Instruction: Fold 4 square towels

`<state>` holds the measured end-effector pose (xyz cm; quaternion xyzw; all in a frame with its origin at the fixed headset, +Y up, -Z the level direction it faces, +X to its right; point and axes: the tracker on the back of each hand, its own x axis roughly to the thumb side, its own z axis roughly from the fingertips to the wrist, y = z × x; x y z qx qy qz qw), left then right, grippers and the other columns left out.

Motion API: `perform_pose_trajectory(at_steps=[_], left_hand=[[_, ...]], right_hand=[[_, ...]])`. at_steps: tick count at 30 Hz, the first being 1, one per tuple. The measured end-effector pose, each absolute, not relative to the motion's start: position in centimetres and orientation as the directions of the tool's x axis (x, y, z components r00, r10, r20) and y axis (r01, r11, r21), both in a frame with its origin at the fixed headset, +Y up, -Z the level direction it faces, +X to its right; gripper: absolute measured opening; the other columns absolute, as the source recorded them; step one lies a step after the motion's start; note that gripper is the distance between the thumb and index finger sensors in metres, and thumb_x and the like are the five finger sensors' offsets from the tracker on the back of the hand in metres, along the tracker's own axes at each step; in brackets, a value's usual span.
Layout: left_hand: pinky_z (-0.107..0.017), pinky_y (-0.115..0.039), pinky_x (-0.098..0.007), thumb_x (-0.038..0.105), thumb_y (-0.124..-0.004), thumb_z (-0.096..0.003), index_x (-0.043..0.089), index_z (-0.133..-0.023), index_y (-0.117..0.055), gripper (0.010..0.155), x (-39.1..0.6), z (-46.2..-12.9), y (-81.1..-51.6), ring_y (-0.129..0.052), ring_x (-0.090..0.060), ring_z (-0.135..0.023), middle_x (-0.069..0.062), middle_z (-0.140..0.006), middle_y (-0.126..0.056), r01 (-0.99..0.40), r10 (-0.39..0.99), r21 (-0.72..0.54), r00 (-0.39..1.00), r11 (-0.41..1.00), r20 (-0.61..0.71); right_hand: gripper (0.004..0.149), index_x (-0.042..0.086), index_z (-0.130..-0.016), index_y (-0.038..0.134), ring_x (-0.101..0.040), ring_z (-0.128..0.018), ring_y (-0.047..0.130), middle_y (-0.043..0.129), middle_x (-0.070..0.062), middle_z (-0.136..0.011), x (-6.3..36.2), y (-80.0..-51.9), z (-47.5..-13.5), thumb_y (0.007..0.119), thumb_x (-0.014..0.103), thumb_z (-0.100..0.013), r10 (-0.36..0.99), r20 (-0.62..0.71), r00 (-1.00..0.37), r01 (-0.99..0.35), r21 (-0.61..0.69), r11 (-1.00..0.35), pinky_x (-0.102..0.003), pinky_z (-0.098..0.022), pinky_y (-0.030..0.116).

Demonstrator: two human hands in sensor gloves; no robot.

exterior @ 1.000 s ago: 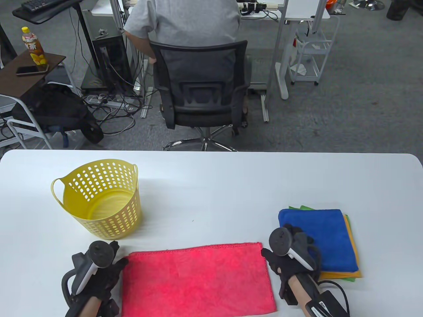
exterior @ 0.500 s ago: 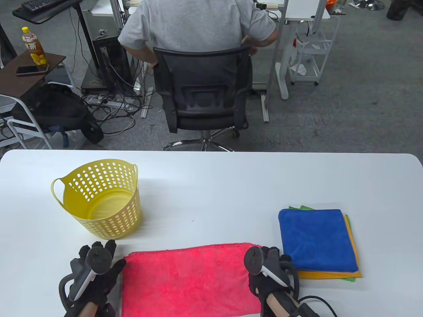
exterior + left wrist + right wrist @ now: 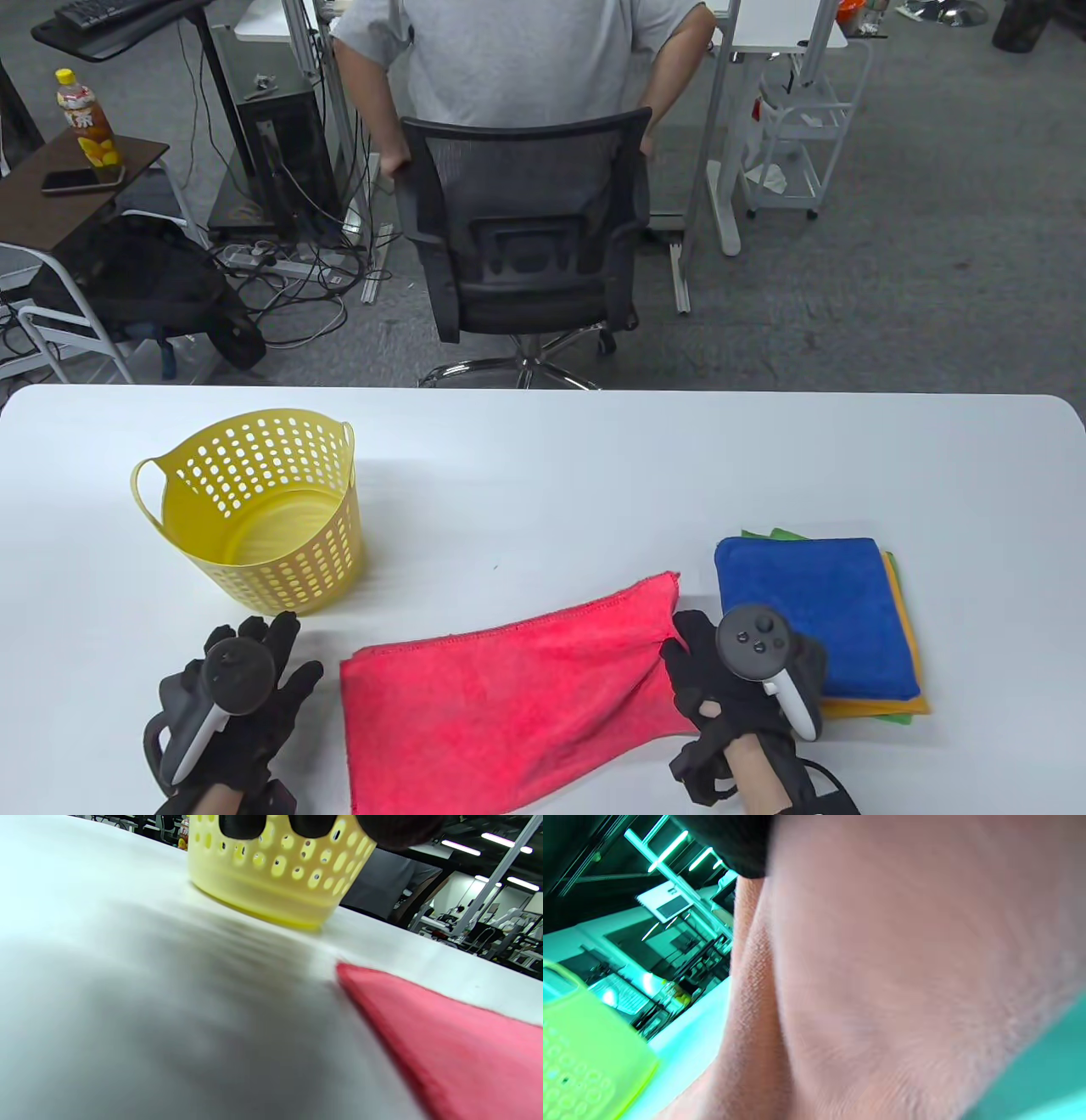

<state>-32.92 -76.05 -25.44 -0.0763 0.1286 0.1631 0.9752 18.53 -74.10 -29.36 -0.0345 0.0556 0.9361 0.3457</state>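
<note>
A red towel (image 3: 517, 696), folded in half, lies at the table's front centre. My right hand (image 3: 691, 658) grips its right end and holds that end lifted off the table, so the cloth slopes up to the right. The cloth fills the right wrist view (image 3: 903, 976). My left hand (image 3: 254, 679) lies spread and flat on the table just left of the towel, not touching it. The towel's left corner shows in the left wrist view (image 3: 445, 1043). A stack of folded towels (image 3: 814, 611), blue on top with orange and green beneath, lies to the right.
A yellow perforated basket (image 3: 254, 509) stands at the left of the white table (image 3: 594, 475), also in the left wrist view (image 3: 275, 878). Beyond the table's far edge stands a black office chair (image 3: 522, 238) with a person behind it.
My right hand has taken hold of the towel's right end and lifted it, skewing the towel. My left hand has drawn slightly back, fingers spread. The person behind the chair has stood up.
</note>
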Motion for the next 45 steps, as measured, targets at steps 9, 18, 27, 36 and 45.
perform_pose_trajectory(at_steps=[9, 18, 27, 36, 45], left_hand=[[-0.09, -0.029, -0.061, 0.064, -0.066, -0.0491, 0.043, -0.117, -0.045, 0.074, -32.9, -25.4, -75.8, -0.032, -0.038, -0.122, 0.0, -0.128, -0.041, -0.347, 0.314, -0.095, 0.914, 0.933, -0.256], [-0.089, -0.03, -0.061, 0.064, -0.066, -0.049, 0.048, -0.116, -0.044, 0.072, -32.7, -25.3, -76.0, -0.034, -0.038, -0.122, -0.001, -0.127, -0.042, -0.336, 0.306, -0.095, 0.921, 0.937, -0.24], [-0.089, -0.03, -0.061, 0.064, -0.066, -0.0492, 0.047, -0.116, -0.044, 0.072, -32.8, -25.3, -75.9, -0.035, -0.038, -0.122, -0.001, -0.127, -0.042, -0.361, 0.332, -0.097, 0.915, 0.928, -0.231], [-0.089, -0.03, -0.061, 0.064, -0.066, -0.0491, 0.047, -0.116, -0.045, 0.072, -31.5, -25.2, -76.3, -0.033, -0.038, -0.122, -0.001, -0.128, -0.042, -0.32, 0.294, -0.125, 0.937, 0.939, -0.188], [-0.089, -0.015, -0.061, 0.074, -0.076, -0.0331, 0.045, -0.114, -0.052, 0.09, -24.6, -23.2, -77.8, -0.014, -0.036, -0.123, 0.002, -0.13, -0.033, -0.182, 0.279, -0.39, 0.937, 0.903, 0.211]], right_hand=[[0.045, 0.006, -0.092, 0.076, -0.005, -0.013, 0.097, 0.095, -0.023, -0.067, 17.3, -68.8, -27.7, 0.08, 0.027, -0.053, 0.45, -0.169, -0.877, -0.46, 0.018, -0.888, -0.04, -0.032, 0.091], [0.055, 0.003, -0.101, 0.066, -0.009, -0.026, 0.102, 0.089, -0.028, -0.082, -1.6, -71.9, -27.9, 0.078, 0.029, -0.054, 0.556, 0.029, -0.831, -0.501, 0.395, -0.77, -0.046, -0.039, 0.089], [0.075, -0.004, -0.111, 0.047, -0.049, -0.071, 0.093, 0.061, -0.042, -0.104, 2.7, -71.9, -29.1, 0.071, 0.043, -0.056, 0.797, -0.099, -0.595, -0.74, 0.453, -0.497, -0.065, -0.05, 0.079], [0.075, -0.006, -0.11, 0.046, -0.051, -0.072, 0.091, 0.06, -0.043, -0.102, -0.7, -77.4, -27.0, 0.067, 0.043, -0.058, 0.83, -0.367, -0.42, -0.788, 0.601, -0.133, -0.064, -0.049, 0.079], [0.078, -0.006, -0.111, 0.041, -0.059, -0.078, 0.081, 0.055, -0.044, -0.104, -2.2, -76.1, -26.6, 0.065, 0.046, -0.058, 0.854, -0.299, -0.426, -0.753, 0.641, -0.151, -0.067, -0.051, 0.076]])
